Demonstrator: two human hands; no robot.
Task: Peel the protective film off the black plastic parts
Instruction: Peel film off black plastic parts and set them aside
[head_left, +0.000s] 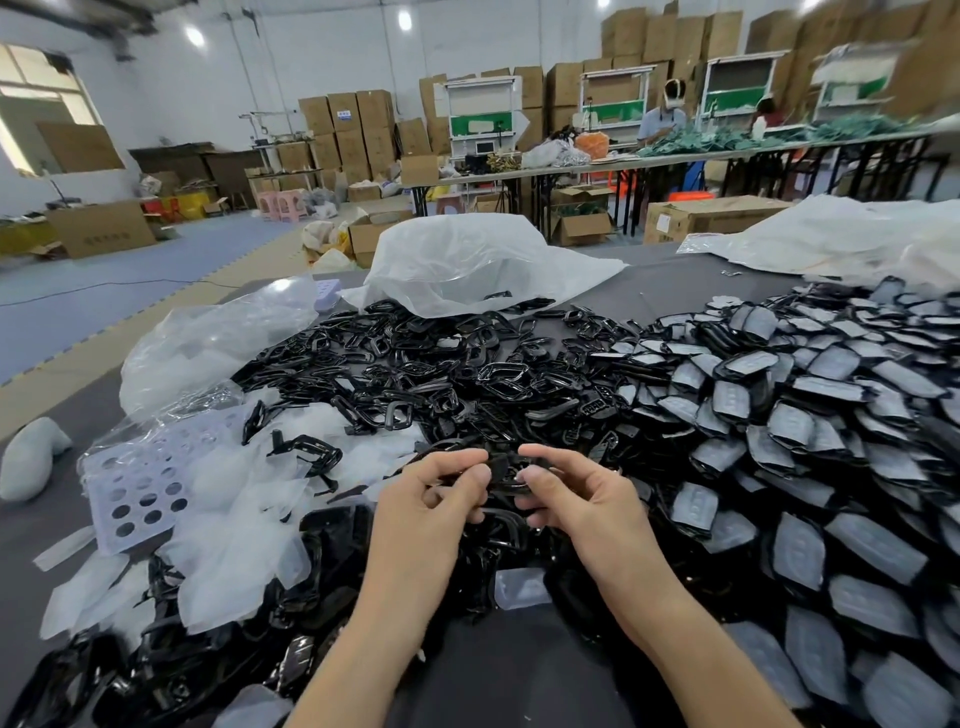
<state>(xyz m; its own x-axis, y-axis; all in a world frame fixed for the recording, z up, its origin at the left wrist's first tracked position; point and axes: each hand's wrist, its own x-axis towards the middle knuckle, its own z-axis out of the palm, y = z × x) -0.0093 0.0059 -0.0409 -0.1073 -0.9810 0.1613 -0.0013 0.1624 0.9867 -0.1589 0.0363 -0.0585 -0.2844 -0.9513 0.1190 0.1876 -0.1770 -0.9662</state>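
Grip: left hand (436, 499) and right hand (576, 499) both pinch 1 black plastic part (501, 467).

One black part (501, 470), glossy, held above table (675, 280) near edge. Bare black frames (441, 364) heaped mid-table. Film-covered parts (805, 410) piled along right edge. Cloudy peeled film (234, 519) heaped left.

The single wide-angle view sits on the person's head and faces forward and down across the worktop (691, 283). The left hand (436, 499) and right hand (566, 493), both gripping a part (503, 467), lie close below the lens at lower centre, with the forearms entering from the bottom edge. The worktop's far edge sits near mid-height. Above it the floor (104, 270) and stacked boxes (353, 130) lie far off, their lines bowing toward the frame's edges.
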